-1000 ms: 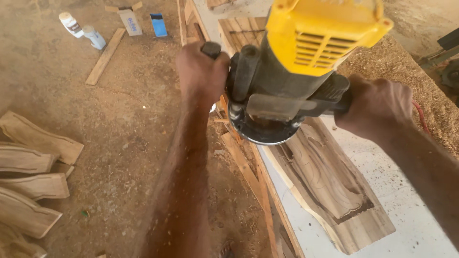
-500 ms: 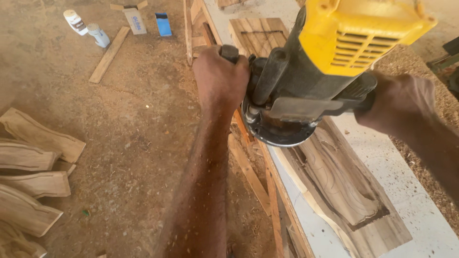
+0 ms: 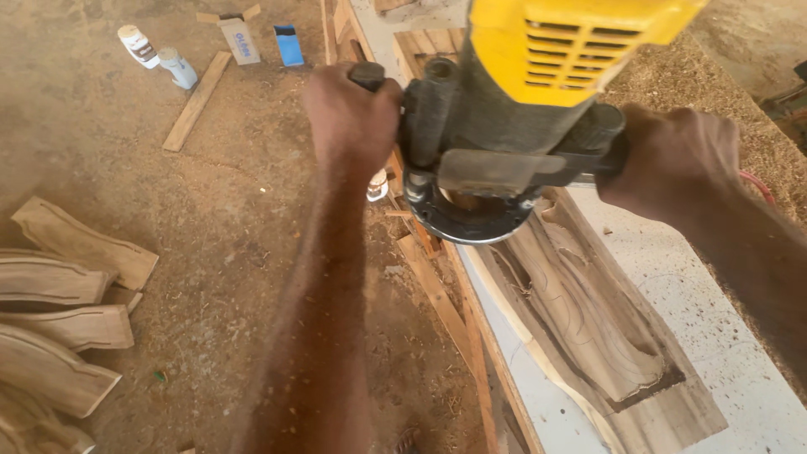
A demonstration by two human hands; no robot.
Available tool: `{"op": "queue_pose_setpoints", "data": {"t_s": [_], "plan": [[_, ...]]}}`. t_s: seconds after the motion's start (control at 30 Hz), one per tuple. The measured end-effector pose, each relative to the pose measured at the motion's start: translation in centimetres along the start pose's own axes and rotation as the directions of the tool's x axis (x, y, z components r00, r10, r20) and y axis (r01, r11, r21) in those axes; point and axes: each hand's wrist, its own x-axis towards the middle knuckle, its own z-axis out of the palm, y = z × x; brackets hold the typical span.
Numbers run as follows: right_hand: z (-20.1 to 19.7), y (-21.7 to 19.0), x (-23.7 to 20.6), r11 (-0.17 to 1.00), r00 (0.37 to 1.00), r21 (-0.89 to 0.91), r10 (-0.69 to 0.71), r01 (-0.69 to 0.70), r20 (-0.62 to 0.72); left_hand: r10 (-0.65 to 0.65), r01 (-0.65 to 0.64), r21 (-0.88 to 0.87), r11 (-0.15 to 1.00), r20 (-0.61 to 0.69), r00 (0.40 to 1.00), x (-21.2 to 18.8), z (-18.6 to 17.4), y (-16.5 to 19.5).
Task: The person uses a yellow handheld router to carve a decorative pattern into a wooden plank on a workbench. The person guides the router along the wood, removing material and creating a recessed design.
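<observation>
Gripping the router (image 3: 513, 118) with both hands: left hand (image 3: 351, 118) is wrapped tight round the left handle, right hand (image 3: 672, 160) wrapped tight round the right handle. I see the yellow motor housing up top, the dark round base sitting on the board (image 3: 588, 328) near its far end. The board lies lengthwise on the white bench (image 3: 731, 370), close to the bench's left edge; a curved shape is routed into it, with a dark groove along the near end of the outline. Sawdust (image 3: 740, 92) is piled at the bench's far right side. A thin wood strip (image 3: 437, 294) leans along the left edge of the bench, below the router base. On the dirt floor to the left: a stack of curved cut pieces (image 3: 67, 311) at the left border, a loose slat (image 3: 195, 102) farther off, two bottles (image 3: 160, 57) beside it, a small open carton (image 3: 239, 37) and a blue box (image 3: 289, 45). A small white jar (image 3: 377, 185) sits just under my left wrist; can't tell what it rests on.
</observation>
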Motion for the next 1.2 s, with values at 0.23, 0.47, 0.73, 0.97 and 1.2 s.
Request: {"op": "queue_pose_setpoints", "data": {"t_s": [0.23,0.47,0.73,0.97,1.2], "plan": [[0.4,-1.2,0.5,0.999,1.000,0.049,0.008,-0.007,-0.009,-0.060,0.056,0.095,0.994,0.048,0.997,0.8,0.0,-0.9],[-0.2,-1.1,-0.5,0.997,1.000,0.080,-0.014,0.012,0.022,0.010,-0.014,0.072,0.997,0.042,0.999,-0.7,-0.8,-0.2],[-0.2,0.0,-4.1,0.997,0.999,0.063,-0.035,0.036,-0.006,0.031,-0.034,0.108,0.994,0.028,0.999,-4.4,-1.5,0.6],[0.3,-0.3,-1.7,0.997,0.996,0.048,-0.051,0.055,-0.077,0.093,-0.097,0.086,0.992,0.046,0.995,-0.9,-0.4,-0.9],[-0.2,-1.2,1.0,0.999,1.000,0.052,0.014,-0.013,-0.019,0.112,-0.115,0.083,0.990,0.030,0.993,2.2,-0.1,-1.1]]}}
